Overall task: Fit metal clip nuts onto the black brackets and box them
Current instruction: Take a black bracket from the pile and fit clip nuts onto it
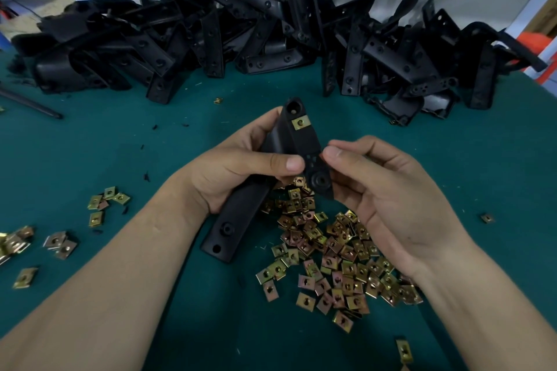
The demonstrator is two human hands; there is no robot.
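Observation:
My left hand (pixel 241 169) grips a black bracket (pixel 241 211) around its middle, holding it above the green table. One brass-coloured clip nut (pixel 300 122) sits clipped on the bracket's upper arm. My right hand (pixel 385 190) pinches the bracket's lower right arm near a round boss (pixel 320 181); whether a clip nut lies between its fingertips is hidden. A heap of loose clip nuts (pixel 337 259) lies on the table under and in front of my hands.
A large pile of black brackets (pixel 241 39) runs along the back of the green table (pixel 90 159). Smaller groups of clip nuts (pixel 102 205) lie at the left, and single ones at the right (pixel 486 218) and near edge (pixel 404 351). A black rod (pixel 30 104) lies far left.

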